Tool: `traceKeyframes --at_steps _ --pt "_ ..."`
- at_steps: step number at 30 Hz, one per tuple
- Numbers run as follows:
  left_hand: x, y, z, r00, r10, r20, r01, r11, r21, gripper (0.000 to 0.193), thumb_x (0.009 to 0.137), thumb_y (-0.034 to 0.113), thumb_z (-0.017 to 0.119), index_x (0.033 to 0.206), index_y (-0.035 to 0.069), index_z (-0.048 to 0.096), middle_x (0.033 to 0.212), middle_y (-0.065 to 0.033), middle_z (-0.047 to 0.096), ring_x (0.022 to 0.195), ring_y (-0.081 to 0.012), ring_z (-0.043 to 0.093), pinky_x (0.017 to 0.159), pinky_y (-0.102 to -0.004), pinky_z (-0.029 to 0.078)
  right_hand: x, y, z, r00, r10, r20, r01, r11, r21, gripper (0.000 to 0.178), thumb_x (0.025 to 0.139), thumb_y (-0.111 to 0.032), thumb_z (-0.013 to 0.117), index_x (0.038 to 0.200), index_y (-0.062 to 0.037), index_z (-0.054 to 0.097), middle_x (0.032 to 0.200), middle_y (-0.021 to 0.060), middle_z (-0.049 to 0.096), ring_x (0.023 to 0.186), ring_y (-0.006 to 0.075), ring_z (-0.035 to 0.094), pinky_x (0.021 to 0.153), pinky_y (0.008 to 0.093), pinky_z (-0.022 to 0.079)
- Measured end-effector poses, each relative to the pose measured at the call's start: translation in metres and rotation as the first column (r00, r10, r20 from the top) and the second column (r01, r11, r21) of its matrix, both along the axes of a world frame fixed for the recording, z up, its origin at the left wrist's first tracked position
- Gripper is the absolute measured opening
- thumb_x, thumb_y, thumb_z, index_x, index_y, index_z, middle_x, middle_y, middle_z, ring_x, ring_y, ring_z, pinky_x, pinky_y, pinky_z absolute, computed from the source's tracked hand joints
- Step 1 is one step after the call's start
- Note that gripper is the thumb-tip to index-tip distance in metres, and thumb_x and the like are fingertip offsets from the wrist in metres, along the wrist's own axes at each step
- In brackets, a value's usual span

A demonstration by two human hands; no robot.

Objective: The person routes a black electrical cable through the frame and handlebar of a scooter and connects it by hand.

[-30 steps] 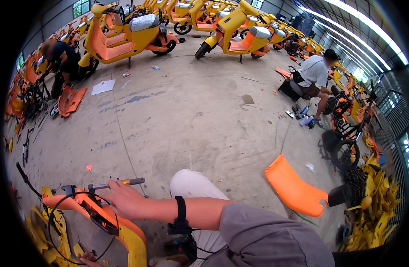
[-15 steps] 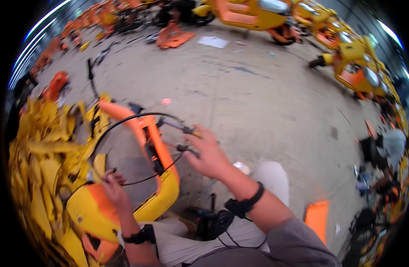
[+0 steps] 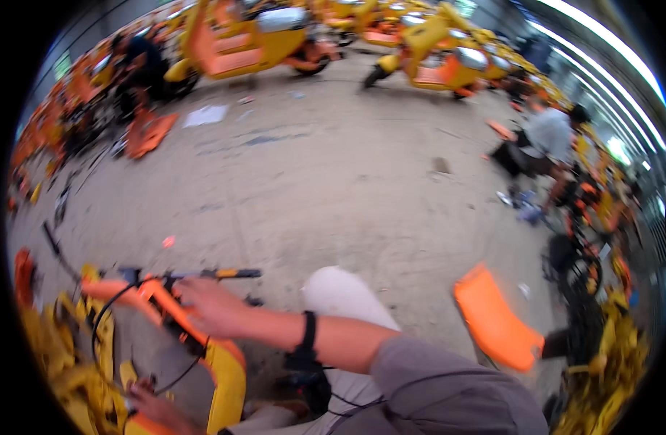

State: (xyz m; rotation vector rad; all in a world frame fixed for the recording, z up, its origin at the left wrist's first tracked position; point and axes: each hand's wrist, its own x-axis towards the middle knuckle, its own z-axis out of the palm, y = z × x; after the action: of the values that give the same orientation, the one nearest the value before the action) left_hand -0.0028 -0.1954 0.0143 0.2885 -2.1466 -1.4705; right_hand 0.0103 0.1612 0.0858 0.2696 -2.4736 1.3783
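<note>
In front of me at the lower left stands a scooter body (image 3: pixel 228 388), yellow below with an orange upright frame (image 3: pixel 159 301). My left hand (image 3: pixel 159 413) is low beside it, blurred, its fingers closed around a thin black cable (image 3: pixel 181 378) that loops up to the frame. A dark bit shows at those fingertips. Reaching across from the right, my right hand (image 3: pixel 213 308) lies over the upper part of the orange frame; motion smears its fingers. Just above that hand, a handlebar (image 3: pixel 235 273) with a dark grip extends to the right. Another black cable (image 3: pixel 95 330) arcs around the left side.
Yellow panels (image 3: pixel 65 362) are heaped at the left. An orange panel (image 3: pixel 496 319) lies on the floor to my right. Beyond it a person in a light shirt (image 3: pixel 550 138) sits among parts; another person (image 3: pixel 141 69) crouches far left. Scooters (image 3: pixel 250 43) line the back.
My view has swung to the right, so the scooter body now sits lower and farther left. My right hand has moved from the loose cable ends to over the orange frame.
</note>
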Motion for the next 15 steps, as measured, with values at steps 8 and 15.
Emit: traceKeyframes --at_steps 8,15 --pt "0.020 0.079 0.064 0.909 0.025 -0.416 -0.046 0.998 -0.041 0.046 0.099 0.019 0.060 0.133 -0.005 0.040 0.109 -0.0221 0.059 0.094 -0.0300 0.061 0.080 -0.0415 0.053 0.030 0.003 0.022 1.000 0.015 0.006 -0.015 0.999 0.040 0.059 0.092 -0.019 0.057 0.144 0.0034 0.039 0.152 0.0278 0.029 0.137 0.0431 0.036 0.112 0.0473 0.034" --pt "0.011 0.108 0.075 0.753 0.067 -0.655 -0.239 0.955 -0.177 0.050 0.096 0.015 0.066 0.134 -0.006 0.041 0.117 -0.0215 0.058 0.100 -0.0324 0.060 0.086 -0.0439 0.051 0.033 0.008 0.033 1.000 0.006 -0.030 -0.006 1.000 -0.017 0.039 0.090 -0.019 0.057 0.126 -0.0012 0.059 0.149 0.0236 0.034 0.118 0.0408 0.051 0.100 0.0488 0.040"
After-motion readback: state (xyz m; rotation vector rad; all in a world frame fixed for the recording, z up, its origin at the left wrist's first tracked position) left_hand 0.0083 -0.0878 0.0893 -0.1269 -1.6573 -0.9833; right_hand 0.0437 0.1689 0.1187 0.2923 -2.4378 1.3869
